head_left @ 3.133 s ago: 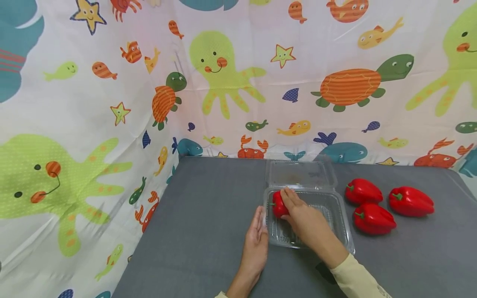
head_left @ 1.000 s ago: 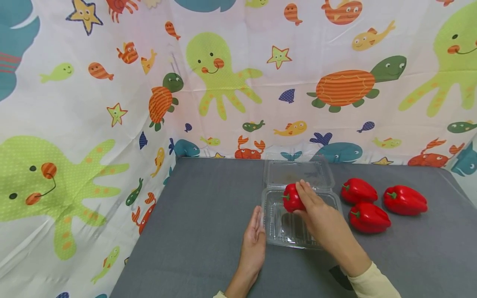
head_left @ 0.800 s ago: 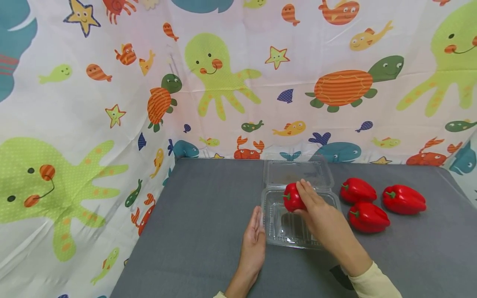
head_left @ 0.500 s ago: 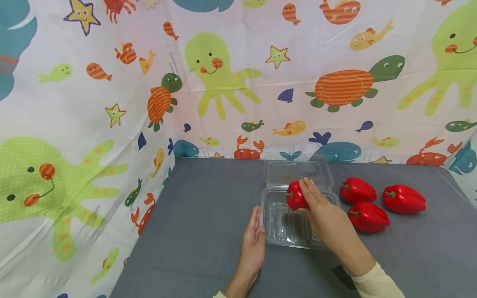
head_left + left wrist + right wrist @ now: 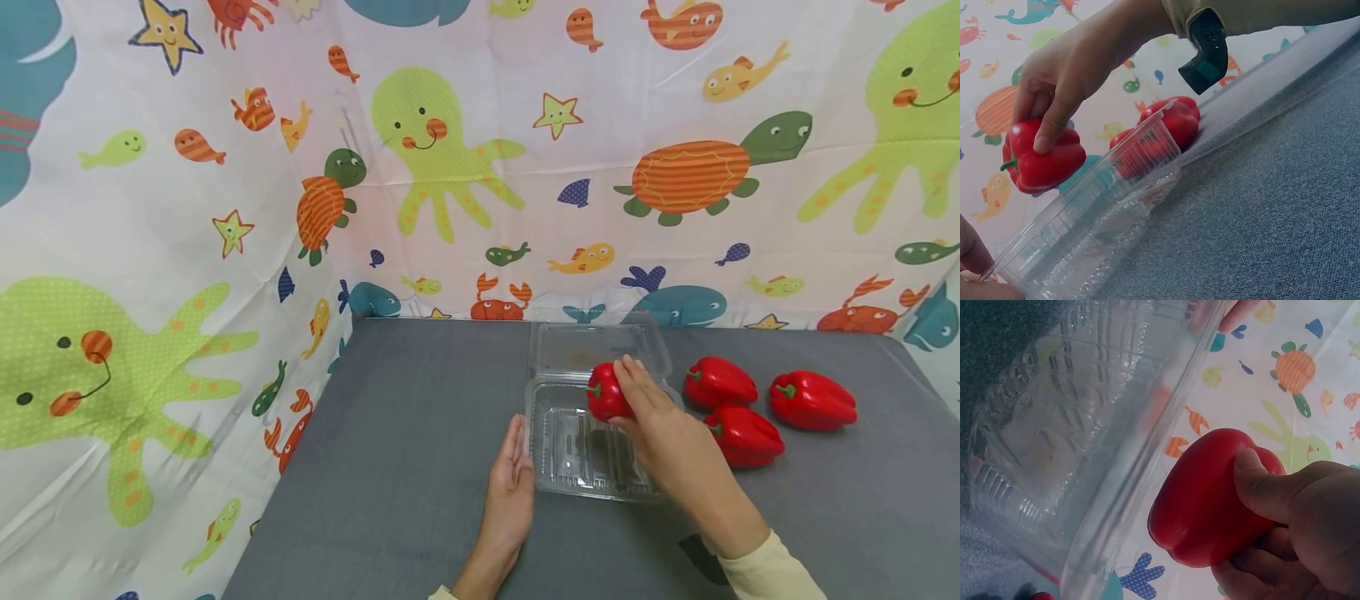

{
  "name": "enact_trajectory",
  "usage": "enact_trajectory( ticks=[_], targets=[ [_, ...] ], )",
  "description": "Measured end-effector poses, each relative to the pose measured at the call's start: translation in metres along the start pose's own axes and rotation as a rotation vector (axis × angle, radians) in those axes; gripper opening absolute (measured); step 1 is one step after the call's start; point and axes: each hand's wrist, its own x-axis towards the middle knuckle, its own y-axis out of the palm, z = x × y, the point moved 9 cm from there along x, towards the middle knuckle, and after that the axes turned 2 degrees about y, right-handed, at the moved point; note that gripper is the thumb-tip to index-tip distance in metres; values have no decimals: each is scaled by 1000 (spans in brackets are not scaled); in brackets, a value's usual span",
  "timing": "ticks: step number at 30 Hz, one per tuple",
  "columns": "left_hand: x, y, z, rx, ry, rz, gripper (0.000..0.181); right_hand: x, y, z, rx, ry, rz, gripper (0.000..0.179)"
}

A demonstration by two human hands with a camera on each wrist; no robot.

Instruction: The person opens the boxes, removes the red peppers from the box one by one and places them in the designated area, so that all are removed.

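In the head view my right hand (image 5: pixel 675 446) grips a red bell pepper (image 5: pixel 607 393) with a green stem. The right wrist view has the thumb on one side of this bell pepper (image 5: pixel 1207 500) and the fingers curled beneath it. It hangs above the tray of a clear plastic clamshell container (image 5: pixel 573 492), which has nothing inside. My left hand (image 5: pixel 510 500) is at the container's left side. In the left wrist view the left fingers and thumb (image 5: pixel 988 290) pinch its rim, and the held pepper is apart from the container.
Three more red bell peppers lie right of the container: one at the back (image 5: pixel 720 383), one in front (image 5: pixel 750 439), one farther right (image 5: pixel 812 401). The clear lid (image 5: pixel 592 348) lies folded back. A grey cloth (image 5: pixel 420 433) covers the table; a sea-animal curtain (image 5: pixel 480 267) hangs behind.
The right hand has lifted the bell pepper from the container's left part and moved it rightward above the tray. The left hand has stayed at the container's side. The view has shifted slightly.
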Motion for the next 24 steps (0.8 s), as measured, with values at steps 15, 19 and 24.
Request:
enact_trajectory(
  ticks=[15,19,24],
  targets=[
    [0,0,1,9,-9,6,66,-5,-12,-10,-7,-1,-34,96],
    [0,0,1,7,-6,4,66,-6,-14,-12,-8,0,-32,97],
    [-1,0,0,4,1,1,66,-9,-18,-16,-7,-1,-50,97]
  ],
)
